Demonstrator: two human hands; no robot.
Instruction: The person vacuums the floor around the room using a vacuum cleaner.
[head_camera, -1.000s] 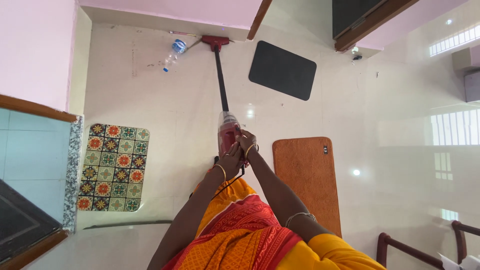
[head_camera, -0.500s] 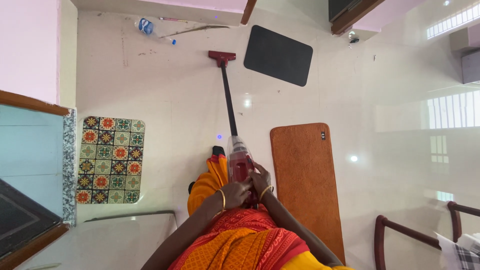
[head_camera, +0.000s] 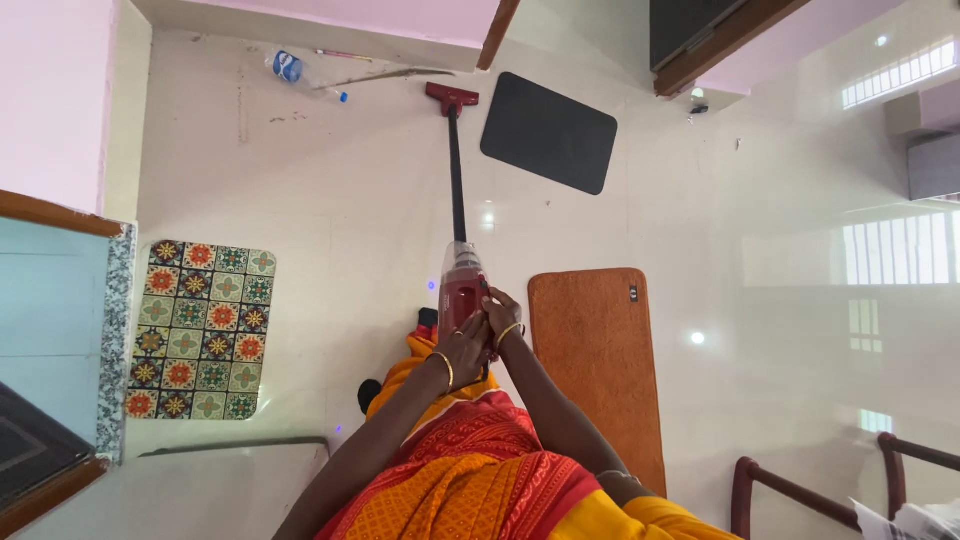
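Stick vacuum (head_camera: 462, 285), clamped in left hand (head_camera: 463, 347) and right hand (head_camera: 497, 312), reached the far wall; plastic bottle (head_camera: 289, 68) and scraps remained

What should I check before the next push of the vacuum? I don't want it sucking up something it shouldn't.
1. Both hands on the vacuum: left hand and right hand grip it: ok.
2. Vacuum head flat on the floor: ok.
3. Plastic bottle lies left of the head: not ok.
4. Black mat lies right of the head, apart: ok.
5. Cord position: cannot tell.
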